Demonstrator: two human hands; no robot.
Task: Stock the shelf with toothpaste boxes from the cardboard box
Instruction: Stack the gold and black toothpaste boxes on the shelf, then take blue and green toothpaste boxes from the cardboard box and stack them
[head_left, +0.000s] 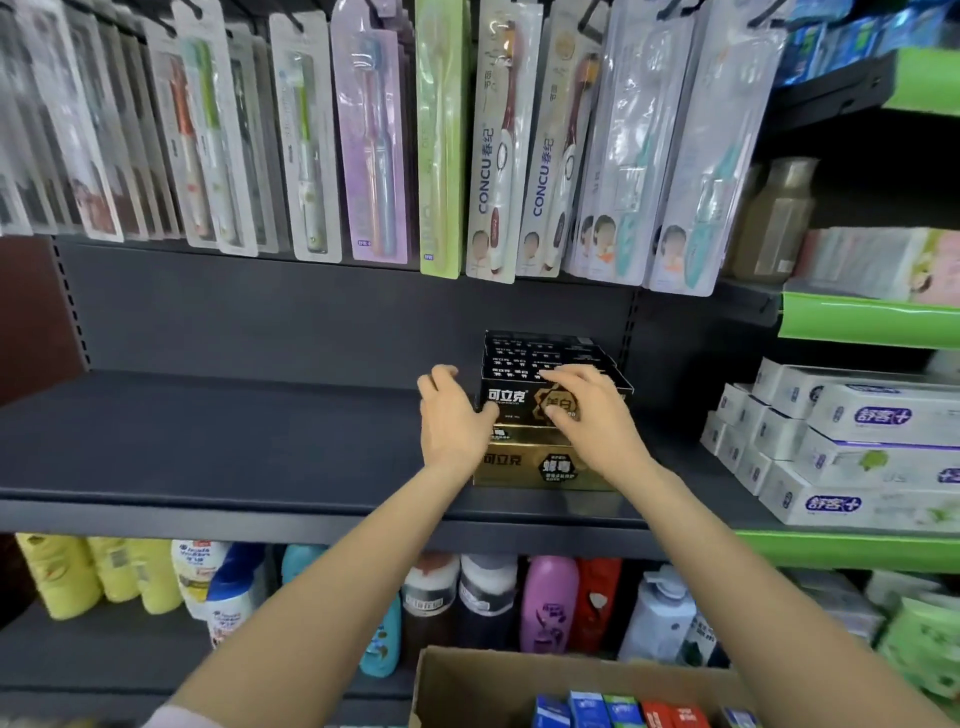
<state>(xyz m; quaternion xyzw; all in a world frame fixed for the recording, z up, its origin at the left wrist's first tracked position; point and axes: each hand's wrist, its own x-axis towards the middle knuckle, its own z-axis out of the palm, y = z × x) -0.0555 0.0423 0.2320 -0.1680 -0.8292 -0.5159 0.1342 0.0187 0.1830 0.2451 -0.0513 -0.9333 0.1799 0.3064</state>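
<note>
A stack of toothpaste boxes stands on the dark grey shelf (208, 441): black boxes (519, 400) on top of gold boxes (514, 462). My left hand (452, 421) grips the left end of the front black box, thumb on its face. My right hand (587, 410) lies over the right part of that box, fingers curled on its top and front. The cardboard box (467, 686) sits at the bottom, with several blue, green and red toothpaste boxes (618, 712) standing in it.
Toothbrush packs (363, 135) hang above the shelf. White toothpaste boxes (841, 457) are stacked on the green-edged shelf to the right. Shampoo bottles (545, 603) fill the shelf below. The left part of the dark shelf is bare.
</note>
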